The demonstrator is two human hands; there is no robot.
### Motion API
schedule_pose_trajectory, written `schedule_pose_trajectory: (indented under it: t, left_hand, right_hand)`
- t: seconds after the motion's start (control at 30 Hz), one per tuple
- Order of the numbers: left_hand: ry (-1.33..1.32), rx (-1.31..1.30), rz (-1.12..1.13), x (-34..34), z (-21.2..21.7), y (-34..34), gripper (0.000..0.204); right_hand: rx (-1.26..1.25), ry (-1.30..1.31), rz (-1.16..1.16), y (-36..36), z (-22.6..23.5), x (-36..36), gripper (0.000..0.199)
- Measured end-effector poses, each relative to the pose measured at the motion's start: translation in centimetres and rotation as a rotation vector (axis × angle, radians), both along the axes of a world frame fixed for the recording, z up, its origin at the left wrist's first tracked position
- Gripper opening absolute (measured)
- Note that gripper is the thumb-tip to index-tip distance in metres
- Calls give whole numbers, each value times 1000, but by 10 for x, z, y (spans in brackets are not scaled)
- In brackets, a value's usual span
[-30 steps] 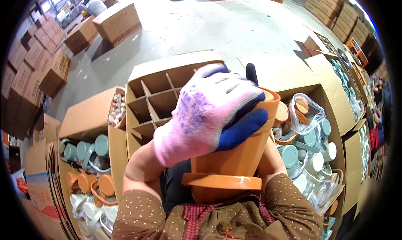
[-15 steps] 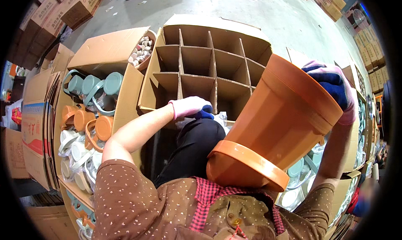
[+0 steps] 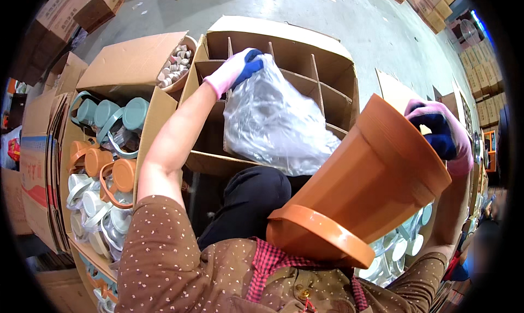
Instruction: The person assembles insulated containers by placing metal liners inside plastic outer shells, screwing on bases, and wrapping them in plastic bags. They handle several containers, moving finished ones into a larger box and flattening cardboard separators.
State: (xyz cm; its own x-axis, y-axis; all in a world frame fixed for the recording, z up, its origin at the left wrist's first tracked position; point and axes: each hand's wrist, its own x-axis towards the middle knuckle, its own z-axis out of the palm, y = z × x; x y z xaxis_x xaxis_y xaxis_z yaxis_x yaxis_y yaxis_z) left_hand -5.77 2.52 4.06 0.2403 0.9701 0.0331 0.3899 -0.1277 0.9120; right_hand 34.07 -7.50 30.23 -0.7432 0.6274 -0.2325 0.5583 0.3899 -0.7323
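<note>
My left hand, in a pink and blue glove, pinches the top of a crumpled clear plastic bag. The bag is lifted in front of a cardboard box with dividers and covers several of its compartments. A large orange plastic bucket lies tilted against my body, its wide end up and to the right. Its orange handle crosses the lower end. At the bucket's upper right edge, my gloved right hand is curled round the rim; part of its grip is hidden.
On the left an open carton holds teal lidded containers, orange ones and white ones. Behind it, small pale pieces fill a round tub. Flattened cardboard stands at far left. Wrapped containers lie to the right.
My left hand has risen from beside my knee, pulling the plastic bag up in front of the divided box. The bucket and my right hand have shifted slightly down and right.
</note>
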Motion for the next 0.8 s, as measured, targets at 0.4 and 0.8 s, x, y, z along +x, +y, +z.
schedule_pose_trajectory:
  t: [0.4, 0.8]
  left_hand:
    - [-790, -394, -279, 68, 65, -53, 23]
    - [-820, 286, -253, 101, 171, -39, 29]
  right_hand:
    - [-326, 502, -502, 27, -51, 17, 18]
    - [-709, 1156, -569, 46, -143, -50, 13]
